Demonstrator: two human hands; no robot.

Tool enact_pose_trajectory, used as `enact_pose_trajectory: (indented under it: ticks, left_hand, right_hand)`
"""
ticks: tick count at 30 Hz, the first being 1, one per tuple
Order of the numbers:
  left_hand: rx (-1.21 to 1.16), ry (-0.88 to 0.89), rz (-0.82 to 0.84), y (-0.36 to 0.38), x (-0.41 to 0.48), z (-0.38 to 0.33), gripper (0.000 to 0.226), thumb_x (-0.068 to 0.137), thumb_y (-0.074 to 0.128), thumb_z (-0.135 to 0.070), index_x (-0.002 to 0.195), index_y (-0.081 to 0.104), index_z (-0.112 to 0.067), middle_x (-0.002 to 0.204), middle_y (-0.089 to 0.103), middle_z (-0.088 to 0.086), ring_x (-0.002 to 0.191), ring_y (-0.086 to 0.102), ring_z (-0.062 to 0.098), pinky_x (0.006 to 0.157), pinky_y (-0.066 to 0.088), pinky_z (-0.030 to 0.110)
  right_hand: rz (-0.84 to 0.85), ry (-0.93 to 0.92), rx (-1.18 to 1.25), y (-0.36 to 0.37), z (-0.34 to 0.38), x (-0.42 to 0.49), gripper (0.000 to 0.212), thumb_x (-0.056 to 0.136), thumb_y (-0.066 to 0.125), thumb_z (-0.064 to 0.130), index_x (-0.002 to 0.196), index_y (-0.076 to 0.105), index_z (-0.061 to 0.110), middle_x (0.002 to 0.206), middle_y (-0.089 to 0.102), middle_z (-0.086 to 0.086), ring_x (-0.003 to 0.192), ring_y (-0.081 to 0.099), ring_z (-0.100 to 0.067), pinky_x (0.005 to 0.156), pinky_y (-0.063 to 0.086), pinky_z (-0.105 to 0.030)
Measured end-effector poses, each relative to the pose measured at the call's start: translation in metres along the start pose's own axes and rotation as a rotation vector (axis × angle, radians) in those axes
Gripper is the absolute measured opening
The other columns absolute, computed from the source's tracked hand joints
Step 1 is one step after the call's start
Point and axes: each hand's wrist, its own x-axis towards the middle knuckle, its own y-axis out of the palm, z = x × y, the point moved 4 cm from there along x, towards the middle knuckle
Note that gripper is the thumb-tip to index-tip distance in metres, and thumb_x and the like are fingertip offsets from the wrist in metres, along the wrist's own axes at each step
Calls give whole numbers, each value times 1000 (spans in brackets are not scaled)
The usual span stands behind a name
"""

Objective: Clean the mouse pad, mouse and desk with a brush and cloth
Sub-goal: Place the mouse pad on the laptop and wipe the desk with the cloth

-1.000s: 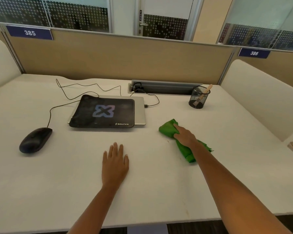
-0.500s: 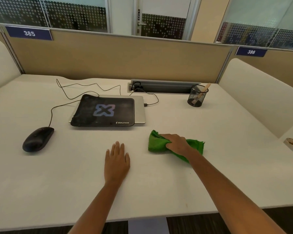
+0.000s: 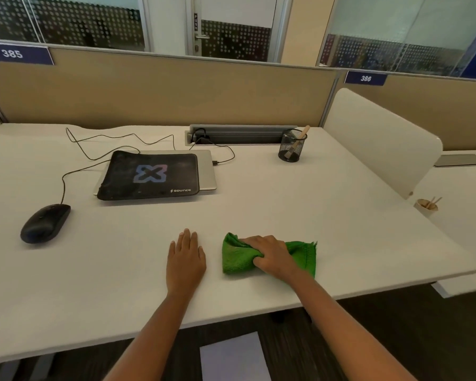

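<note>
My right hand (image 3: 272, 255) grips a bunched green woven cloth (image 3: 237, 261) on the flat white desk (image 3: 341, 215), close to its near edge. My left hand (image 3: 186, 259) lies flat at the cloth's nine o'clock, fingers straight, just apart.

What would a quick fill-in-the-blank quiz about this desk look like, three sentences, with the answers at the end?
The right hand grips a ____ cloth on the desk. The mouse sits to the ____ of the mouse pad. The left hand rests flat on the desk, holding ____.
Missing words: green; left; nothing.
</note>
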Motion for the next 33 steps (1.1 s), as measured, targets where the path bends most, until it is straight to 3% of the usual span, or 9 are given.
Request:
enact_pose_trajectory:
  ticks: [13, 25, 33]
  left_hand:
    - [-38, 93, 52, 2, -31, -10, 51, 102, 21, -25, 150, 14, -11, 159, 8, 9, 148, 8, 20, 120, 6, 35]
    - [-42, 197, 50, 2, -45, -4, 48, 102, 23, -22, 149, 18, -13, 159, 12, 7, 147, 12, 19, 119, 8, 34]
    - [-114, 242, 36, -1, -52, -1, 46, 102, 26, -20, 147, 25, -12, 158, 17, 6, 146, 16, 18, 120, 9, 32]
  right_hand:
    - [-53, -4, 15, 27, 23, -61, 70, 67, 32, 31, 136, 40, 35, 140, 46, 7, 117, 42, -23, 95, 29, -35]
    - [-213, -65, 61, 41, 41, -107, 66, 67, 43, 19, 131, 49, 33, 124, 55, 9, 109, 45, -15, 89, 22, -26]
    - [-296, -123, 50, 47, 44, -133, 66, 68, 45, 8, 130, 52, 30, 123, 56, 3, 114, 44, -16, 93, 31, -34]
